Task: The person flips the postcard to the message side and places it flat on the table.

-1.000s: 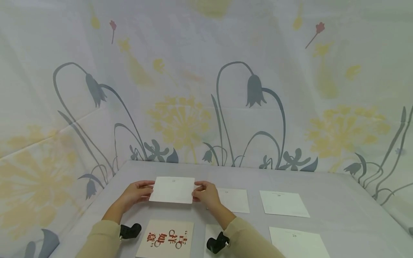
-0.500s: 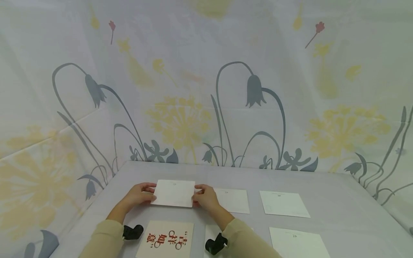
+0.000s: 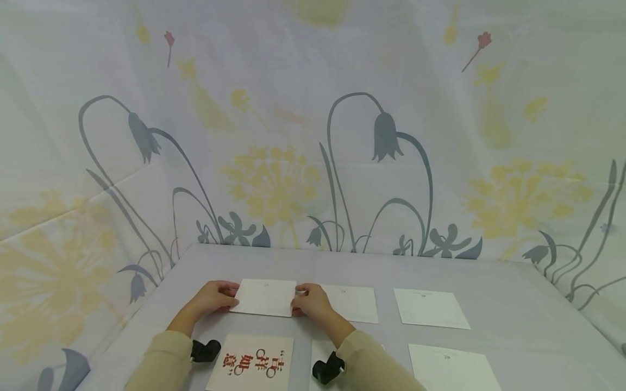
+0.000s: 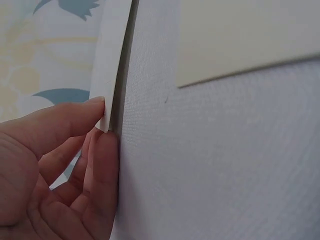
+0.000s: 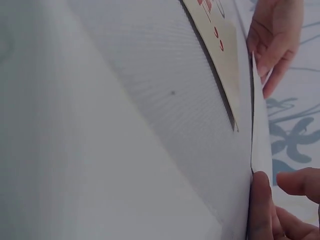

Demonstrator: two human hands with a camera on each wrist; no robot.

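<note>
Both hands hold a white card [image 3: 266, 297] with a small mark near its far edge, low over the table at the left of the back row. My left hand [image 3: 215, 297] pinches its left end, thumb on top and fingers under the edge in the left wrist view. At the right end is my right hand [image 3: 313, 302], fingertips at the edge; in the right wrist view its thumb [image 5: 300, 182] stands slightly off the card's face. Nearer me lies a cream card with red characters [image 3: 254, 359]. Part of the card's underside edge is in shadow.
To the right lie more white cards: one at the back middle [image 3: 356, 304], one at the back right [image 3: 431, 309] and one at the front right [image 3: 452, 369]. My right forearm partly covers another card [image 3: 320, 353]. A flower-printed curtain [image 3: 283, 136] stands behind the table.
The held white card has come down and slightly towards me, lying flatter and closer to the table. Both hands have moved with it; the other cards have not moved.
</note>
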